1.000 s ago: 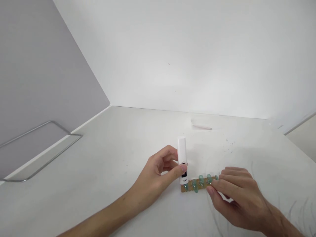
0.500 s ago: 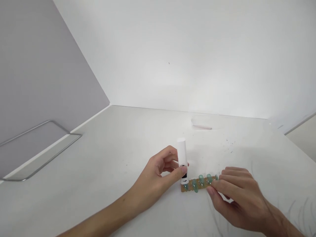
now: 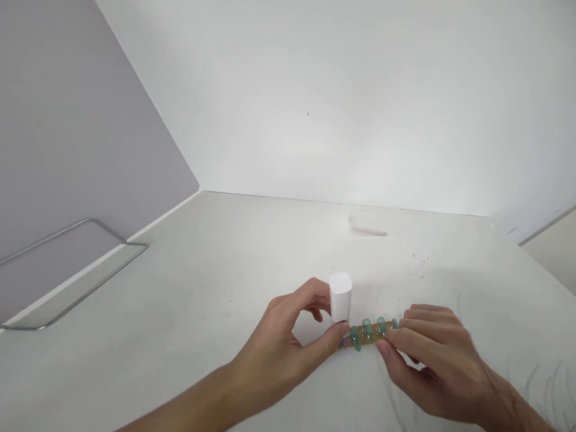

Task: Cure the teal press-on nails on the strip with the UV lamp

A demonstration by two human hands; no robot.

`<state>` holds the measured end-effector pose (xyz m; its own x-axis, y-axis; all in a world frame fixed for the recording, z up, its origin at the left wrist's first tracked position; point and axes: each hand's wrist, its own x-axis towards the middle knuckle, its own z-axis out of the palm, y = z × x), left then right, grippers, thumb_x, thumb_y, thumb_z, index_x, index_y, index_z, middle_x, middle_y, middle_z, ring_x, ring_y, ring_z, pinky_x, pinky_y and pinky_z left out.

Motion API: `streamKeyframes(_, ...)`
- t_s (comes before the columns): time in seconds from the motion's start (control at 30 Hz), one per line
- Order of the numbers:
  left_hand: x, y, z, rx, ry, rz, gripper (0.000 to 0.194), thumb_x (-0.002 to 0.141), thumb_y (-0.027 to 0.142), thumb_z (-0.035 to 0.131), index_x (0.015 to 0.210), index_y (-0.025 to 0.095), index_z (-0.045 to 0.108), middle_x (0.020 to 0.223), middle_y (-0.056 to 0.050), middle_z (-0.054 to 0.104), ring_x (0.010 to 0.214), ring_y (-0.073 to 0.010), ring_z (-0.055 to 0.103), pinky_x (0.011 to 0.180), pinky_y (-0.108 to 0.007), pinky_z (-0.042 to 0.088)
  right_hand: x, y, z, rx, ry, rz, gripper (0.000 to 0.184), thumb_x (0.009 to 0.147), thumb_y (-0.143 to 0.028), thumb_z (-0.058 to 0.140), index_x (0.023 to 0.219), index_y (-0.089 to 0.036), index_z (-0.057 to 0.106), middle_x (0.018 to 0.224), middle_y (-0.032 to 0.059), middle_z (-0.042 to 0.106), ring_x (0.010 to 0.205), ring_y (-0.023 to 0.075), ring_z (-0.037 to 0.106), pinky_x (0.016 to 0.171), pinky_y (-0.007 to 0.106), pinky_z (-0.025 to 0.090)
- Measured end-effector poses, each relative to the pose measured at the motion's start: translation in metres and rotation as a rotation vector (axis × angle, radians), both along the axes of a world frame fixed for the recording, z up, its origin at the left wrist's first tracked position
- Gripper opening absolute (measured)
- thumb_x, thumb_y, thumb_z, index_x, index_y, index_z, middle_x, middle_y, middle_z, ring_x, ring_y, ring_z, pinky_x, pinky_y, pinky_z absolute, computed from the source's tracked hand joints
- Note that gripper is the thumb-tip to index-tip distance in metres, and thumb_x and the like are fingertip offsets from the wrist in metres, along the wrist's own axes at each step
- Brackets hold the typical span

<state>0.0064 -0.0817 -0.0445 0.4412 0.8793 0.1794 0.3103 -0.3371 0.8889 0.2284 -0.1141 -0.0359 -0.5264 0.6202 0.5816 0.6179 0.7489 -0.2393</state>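
My left hand (image 3: 288, 342) is closed around a small white stick-shaped device (image 3: 341, 305), thumb and fingers pinching its lower part. The device tips toward me, so its blunt top end faces the camera, and its lower end sits over the left end of a tan strip (image 3: 365, 333) carrying several green artificial nails. My right hand (image 3: 432, 360) lies on the white table (image 3: 202, 282), its curled fingertips pressing down on the strip's right end.
A thin pink stick (image 3: 369, 231) and a faint clear wrapper lie farther back on the table. A bent metal wire frame (image 3: 76, 264) rests at the left against the grey wall. Small dark specks (image 3: 418, 264) dot the surface right of centre.
My left hand has tilted the white device toward me and lowered it over the left end of the nail strip. My right hand stays in place on the strip.
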Motion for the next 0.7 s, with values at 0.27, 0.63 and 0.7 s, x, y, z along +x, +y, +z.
streamKeyframes(0.27,-0.0011,-0.0016,-0.0039,0.101,0.031,-0.020,0.001,0.088,0.024,0.060,0.088,0.024,0.059,0.079,0.001,0.064,0.072,-0.0168,0.058,0.067,-0.027,0.049,0.0006,0.0001,-0.0012,0.008,-0.004,-0.009,0.026,0.087,-0.008,0.054,0.063,-0.018,0.053,0.049,-0.0067,0.040,0.046,0.0090,0.028,0.047,0.026,0.024)
streamKeyframes(0.63,-0.0027,-0.0019,-0.0068,0.178,0.044,-0.043,0.011,0.087,0.020,0.060,0.096,0.026,0.059,0.078,0.002,0.066,0.067,-0.0159,0.059,0.062,-0.025,0.049,0.0005,-0.0008,-0.0007,-0.002,-0.012,-0.013,0.028,0.087,-0.008,0.054,0.061,-0.018,0.052,0.048,-0.0071,0.038,0.046,0.0088,0.025,0.047,0.026,0.022)
streamKeyframes(0.7,-0.0026,-0.0017,-0.0065,0.183,0.048,-0.042,0.012,0.086,0.019,0.060,0.095,0.026,0.058,0.077,0.002,0.066,0.067,-0.0158,0.059,0.063,-0.025,0.049,0.0009,-0.0012,-0.0013,0.001,-0.014,-0.013,0.028,0.087,-0.008,0.054,0.061,-0.018,0.052,0.048,-0.0073,0.038,0.046,0.0088,0.025,0.047,0.026,0.022)
